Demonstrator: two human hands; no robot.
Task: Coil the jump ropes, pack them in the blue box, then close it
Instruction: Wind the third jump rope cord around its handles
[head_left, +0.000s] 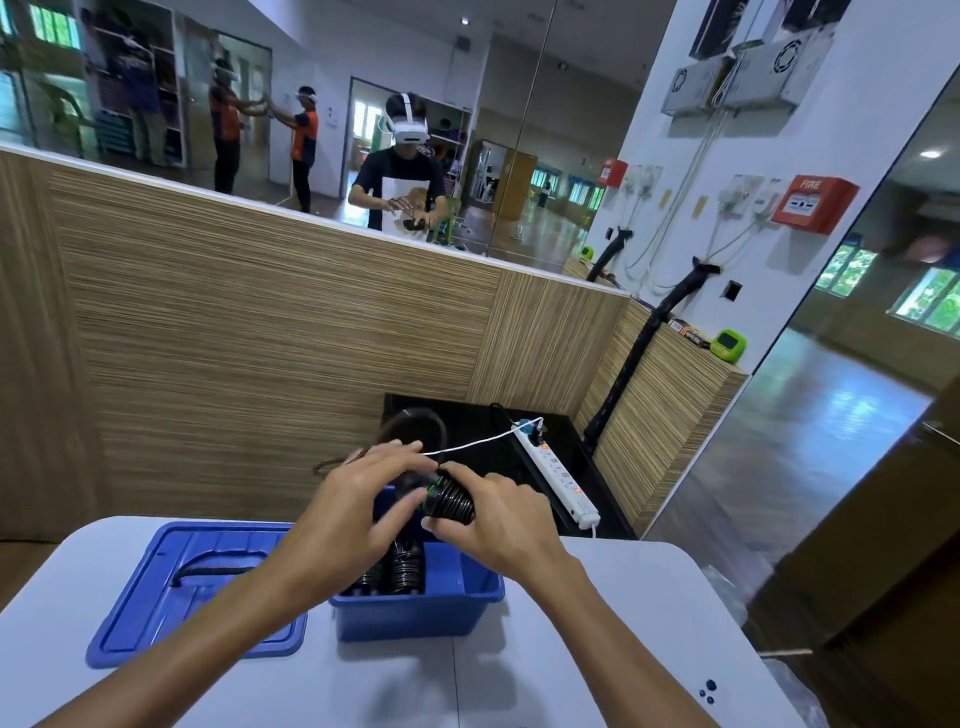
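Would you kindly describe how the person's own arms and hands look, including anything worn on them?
Both forearms are bare up to the frame edge: no sleeves, gloves, watch or bracelets show. The left hand and right hand carry no visible rings, and the fingernails look short and unpainted.

I see the blue box (415, 613) and its lid (156, 623) at near left as smooth, faintly glossy moulded plastic, resting on a pale, matt, smooth table (545, 675). The coiled rope (451, 501) looks like shiny black ribbed plastic. The far wall panel (260, 322) shows streaked wood-grain laminate, and the power strip (558, 470) at right is glossy white plastic.
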